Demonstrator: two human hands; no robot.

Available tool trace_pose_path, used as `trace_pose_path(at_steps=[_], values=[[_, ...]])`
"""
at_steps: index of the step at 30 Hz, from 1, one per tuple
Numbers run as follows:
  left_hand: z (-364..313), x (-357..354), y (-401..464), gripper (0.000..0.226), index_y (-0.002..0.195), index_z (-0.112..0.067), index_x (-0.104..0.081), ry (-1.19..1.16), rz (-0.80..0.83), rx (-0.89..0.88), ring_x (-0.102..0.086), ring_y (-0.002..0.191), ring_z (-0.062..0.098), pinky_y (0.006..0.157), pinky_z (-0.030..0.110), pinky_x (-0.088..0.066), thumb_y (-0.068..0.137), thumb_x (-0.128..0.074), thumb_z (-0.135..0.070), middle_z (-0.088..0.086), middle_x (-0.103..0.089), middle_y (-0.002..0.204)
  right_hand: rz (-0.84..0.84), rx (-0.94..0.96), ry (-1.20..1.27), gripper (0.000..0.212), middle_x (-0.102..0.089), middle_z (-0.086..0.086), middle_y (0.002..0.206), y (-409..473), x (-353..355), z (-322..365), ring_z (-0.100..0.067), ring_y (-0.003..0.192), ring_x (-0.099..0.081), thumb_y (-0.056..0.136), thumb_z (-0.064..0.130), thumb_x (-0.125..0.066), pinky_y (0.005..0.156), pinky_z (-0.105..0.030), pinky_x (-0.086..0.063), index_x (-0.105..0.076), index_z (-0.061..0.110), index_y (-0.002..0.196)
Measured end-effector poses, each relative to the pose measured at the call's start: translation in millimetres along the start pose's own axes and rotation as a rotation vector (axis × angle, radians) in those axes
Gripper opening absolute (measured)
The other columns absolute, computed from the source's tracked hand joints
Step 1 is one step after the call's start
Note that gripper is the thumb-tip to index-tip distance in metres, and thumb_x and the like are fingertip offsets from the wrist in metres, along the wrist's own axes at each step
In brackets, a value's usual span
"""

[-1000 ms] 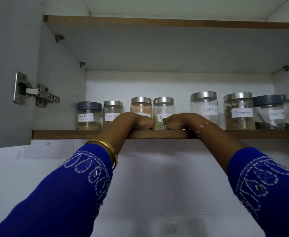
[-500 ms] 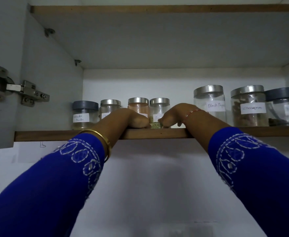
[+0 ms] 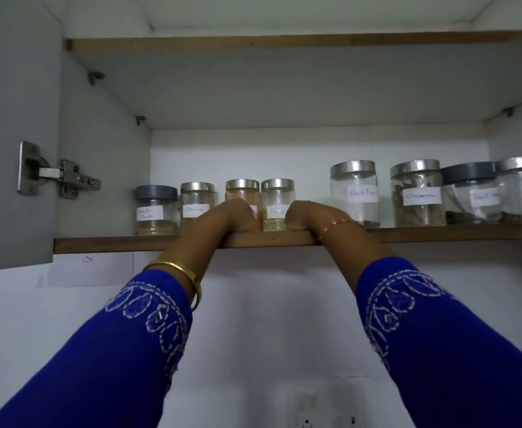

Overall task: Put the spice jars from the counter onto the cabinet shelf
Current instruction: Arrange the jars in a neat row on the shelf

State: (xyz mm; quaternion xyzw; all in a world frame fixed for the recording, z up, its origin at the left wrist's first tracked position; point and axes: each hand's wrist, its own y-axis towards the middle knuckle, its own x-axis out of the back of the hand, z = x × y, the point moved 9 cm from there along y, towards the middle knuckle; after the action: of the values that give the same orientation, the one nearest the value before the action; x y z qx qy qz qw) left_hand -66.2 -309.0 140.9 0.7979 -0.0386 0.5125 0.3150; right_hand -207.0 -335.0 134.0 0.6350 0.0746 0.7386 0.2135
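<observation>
Small glass spice jars with steel lids stand in a row on the wooden cabinet shelf [image 3: 114, 244]. My left hand [image 3: 231, 216] lies over the shelf edge, curled round the lower front of the orange powder jar [image 3: 241, 193]. My right hand [image 3: 307, 216] is curled against the right side of the fennel jar [image 3: 276, 208], which stands on the shelf touching the orange jar. The fingertips of both hands are hidden. A coriander powder jar [image 3: 155, 208] and a second cinnamon-labelled jar [image 3: 195, 202] stand to the left.
Bigger jars fill the right of the shelf: black pepper [image 3: 355, 193], cinnamon [image 3: 417, 196] and two more [image 3: 469, 196] at the far right. A gap lies between the fennel and black pepper jars. The open cabinet door with its hinge [image 3: 59, 177] is at the left.
Both hands stay at the same two jars on the shelf edge. They have drawn slightly apart, so more of the fennel jar shows. The view itself shifted.
</observation>
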Motion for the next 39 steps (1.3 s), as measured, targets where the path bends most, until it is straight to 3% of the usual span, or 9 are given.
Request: trace_pose_path(at_steps=[3, 7, 10, 13, 15, 20, 27, 32, 39], values=[[-1.5, 22.0, -13.5, 0.033, 0.114, -0.006, -0.064, -0.06, -0.249, -0.078, -0.057, 0.112, 0.026, 0.093, 0.034, -0.044, 0.092, -0.04, -0.011, 0.013, -0.062, 0.123, -0.162, 0.021, 0.006, 0.026, -0.061, -0.02, 0.117, -59.3, 38.7, 21.2, -0.031, 0.104, -0.059, 0.09, 0.002, -0.042, 0.074, -0.028, -0.039, -0.058, -0.004, 0.11], [-13.8, 18.7, -48.8, 0.029, 0.085, -0.013, -0.063, -0.028, -0.378, -0.143, -0.062, 0.09, 0.028, 0.071, 0.031, -0.043, 0.092, -0.035, -0.017, 0.009, -0.066, 0.092, -0.25, 0.024, 0.137, 0.019, -0.064, -0.019, 0.109, -78.9, 40.7, 5.9, -0.024, 0.081, -0.049, 0.09, 0.007, -0.041, 0.069, -0.029, -0.035, -0.06, 0.003, 0.092], [-21.4, 12.5, -74.6, 0.035, 0.08, -0.013, -0.057, 0.111, -0.52, -0.209, -0.061, 0.083, 0.029, 0.069, 0.031, -0.038, 0.097, -0.03, -0.026, 0.009, -0.064, 0.082, -0.358, 0.064, 0.089, 0.023, -0.064, -0.02, 0.105, -104.7, 46.1, -0.6, -0.026, 0.08, -0.048, 0.095, 0.015, -0.035, 0.069, -0.03, -0.035, -0.051, 0.007, 0.081], [-25.3, 5.8, -93.4, 0.033, 0.091, -0.012, -0.06, 0.192, -0.597, -0.286, -0.059, 0.087, 0.029, 0.082, 0.035, -0.038, 0.097, -0.032, -0.027, 0.009, -0.067, 0.093, -0.46, 0.096, -0.039, 0.041, -0.065, -0.019, 0.104, -130.6, 40.9, -3.2, -0.033, 0.089, -0.056, 0.101, 0.027, -0.024, 0.078, -0.035, -0.039, -0.058, 0.006, 0.092], [-22.6, -0.1, -97.4, 0.029, 0.103, -0.012, -0.058, 0.202, -0.542, -0.279, -0.056, 0.098, 0.029, 0.093, 0.039, -0.034, 0.096, -0.033, -0.025, 0.009, -0.065, 0.105, -0.492, 0.1, -0.13, 0.046, -0.064, -0.016, 0.11, -146.7, 38.1, -2.9, -0.035, 0.102, -0.056, 0.102, 0.032, -0.021, 0.089, -0.038, -0.037, -0.059, 0.007, 0.108], [-15.8, -9.6, -110.7, 0.036, 0.127, -0.009, -0.044, 0.197, -0.431, -0.245, -0.043, 0.121, 0.029, 0.111, 0.045, -0.023, 0.095, -0.037, -0.022, 0.011, -0.054, 0.125, -0.432, 0.14, -0.195, 0.043, -0.047, -0.01, 0.137, -161.7, 21.1, -10.8, -0.03, 0.132, -0.036, 0.1, 0.031, -0.031, 0.114, -0.046, -0.016, -0.034, 0.019, 0.141], [-15.5, -9.6, -123.2, 0.043, 0.134, -0.006, -0.036, 0.135, -0.377, -0.254, -0.034, 0.129, 0.029, 0.113, 0.039, -0.021, 0.094, -0.039, -0.021, 0.012, -0.043, 0.137, -0.313, 0.093, -0.199, 0.052, -0.035, -0.011, 0.146, -172.4, 16.4, -10.4, -0.032, 0.139, -0.023, 0.098, 0.027, -0.035, 0.117, -0.049, -0.012, -0.019, 0.022, 0.148], [-12.7, -12.3, -125.2, 0.051, 0.142, -0.008, -0.026, 0.137, -0.401, -0.261, -0.023, 0.139, 0.027, 0.118, 0.042, -0.01, 0.096, -0.037, -0.025, 0.009, -0.032, 0.147, -0.336, 0.068, -0.229, 0.055, -0.029, -0.009, 0.15, -177.8, 17.6, -8.4, -0.031, 0.143, -0.015, 0.098, 0.026, -0.038, 0.118, -0.052, -0.01, -0.016, 0.024, 0.148], [-12.5, -16.6, -125.2, 0.055, 0.144, -0.007, -0.021, 0.16, -0.453, -0.283, -0.017, 0.142, 0.027, 0.119, 0.042, -0.008, 0.096, -0.037, -0.028, 0.009, -0.027, 0.149, -0.336, 0.034, -0.254, 0.059, -0.019, -0.009, 0.154, -181.5, 16.3, -7.0, -0.03, 0.146, -0.007, 0.098, 0.025, -0.037, 0.116, -0.053, -0.003, -0.009, 0.025, 0.149]])
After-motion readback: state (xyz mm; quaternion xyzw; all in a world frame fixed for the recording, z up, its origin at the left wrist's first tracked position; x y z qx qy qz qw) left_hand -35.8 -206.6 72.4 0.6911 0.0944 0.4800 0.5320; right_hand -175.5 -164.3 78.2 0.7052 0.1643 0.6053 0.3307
